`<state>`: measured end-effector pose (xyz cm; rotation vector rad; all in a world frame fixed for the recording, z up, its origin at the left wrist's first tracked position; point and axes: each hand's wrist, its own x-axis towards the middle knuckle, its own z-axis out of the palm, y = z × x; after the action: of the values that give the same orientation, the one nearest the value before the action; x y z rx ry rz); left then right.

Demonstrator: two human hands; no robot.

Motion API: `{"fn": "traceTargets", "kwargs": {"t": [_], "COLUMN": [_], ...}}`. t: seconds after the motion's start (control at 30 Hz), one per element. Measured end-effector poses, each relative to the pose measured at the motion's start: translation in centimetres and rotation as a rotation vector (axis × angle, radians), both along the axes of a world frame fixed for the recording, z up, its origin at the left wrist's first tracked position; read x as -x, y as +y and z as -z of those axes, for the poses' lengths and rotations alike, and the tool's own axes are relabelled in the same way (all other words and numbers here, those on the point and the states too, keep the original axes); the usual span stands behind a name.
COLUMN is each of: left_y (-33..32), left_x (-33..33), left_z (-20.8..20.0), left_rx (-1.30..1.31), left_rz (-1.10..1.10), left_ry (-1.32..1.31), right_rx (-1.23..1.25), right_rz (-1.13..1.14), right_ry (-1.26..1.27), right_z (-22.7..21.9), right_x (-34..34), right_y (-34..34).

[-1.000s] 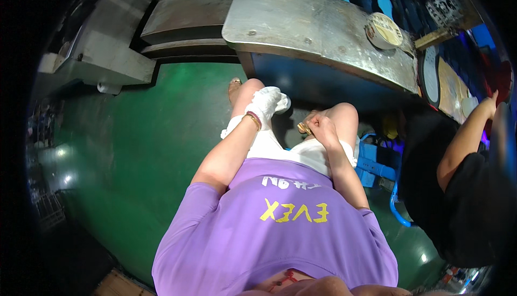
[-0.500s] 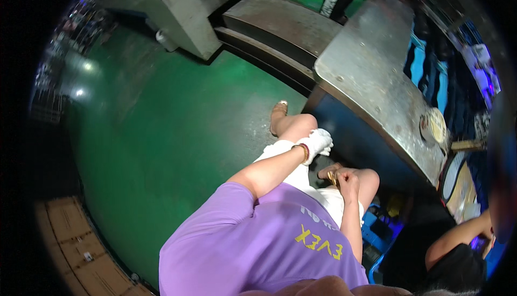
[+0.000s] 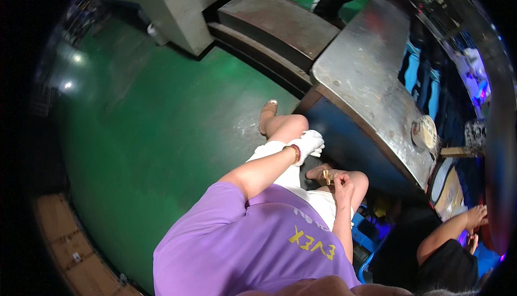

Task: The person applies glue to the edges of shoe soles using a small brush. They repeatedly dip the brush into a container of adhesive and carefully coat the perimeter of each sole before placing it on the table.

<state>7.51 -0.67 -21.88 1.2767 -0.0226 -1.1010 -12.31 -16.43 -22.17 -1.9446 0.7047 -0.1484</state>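
My left hand point(image 3: 309, 144), in a white glove, hangs over my lap beside my left knee. Its fingers are loosely bent and a little apart, and nothing shows in them. My bare right hand point(image 3: 343, 185) is closed over my right thigh. From its fingertips a small gold-coloured metal piece with two narrow prongs point(image 3: 326, 177) sticks out to the left; its exact kind is too small to make out. Both hands are apart from the metal-topped table point(image 3: 362, 94) in front of me.
A white tub point(image 3: 424, 133) stands on the table, with dark and light-blue items point(image 3: 413, 67) behind it. Beyond is a metal step point(image 3: 280, 19). Another person's arm point(image 3: 447, 234) reaches in at right. Cardboard boxes point(image 3: 62, 231) lie at lower left, and a blue stool point(image 3: 366, 234) at lower right.
The view has shifted slightly, so most things sit further left. My right hand has turned a little with the gold-coloured piece still in it. The gloved fingers point lower than before.
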Motion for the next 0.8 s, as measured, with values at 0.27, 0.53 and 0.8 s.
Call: {"fn": "traceTargets", "kwargs": {"t": [0.27,0.53,0.8], "left_y": [0.3,0.1,0.9], "left_x": [0.5,0.3,-0.2], "left_z": [-4.6,-2.2,0.2], "left_rx": [-0.181,-0.212,-0.209], "left_rz": [-0.097,0.117,0.109], "left_ry": [-0.119,-0.556,-0.534], "right_rx": [-0.032,0.933,1.151], "right_rz": [0.101,0.182,0.041], "right_ry": [-0.475,-0.464,-0.01], "right_z": [-15.2,-28.1,-26.8], "right_x": [-3.4,-7.7,-11.9], "right_y": [-3.7,-15.5,-19.7]}}
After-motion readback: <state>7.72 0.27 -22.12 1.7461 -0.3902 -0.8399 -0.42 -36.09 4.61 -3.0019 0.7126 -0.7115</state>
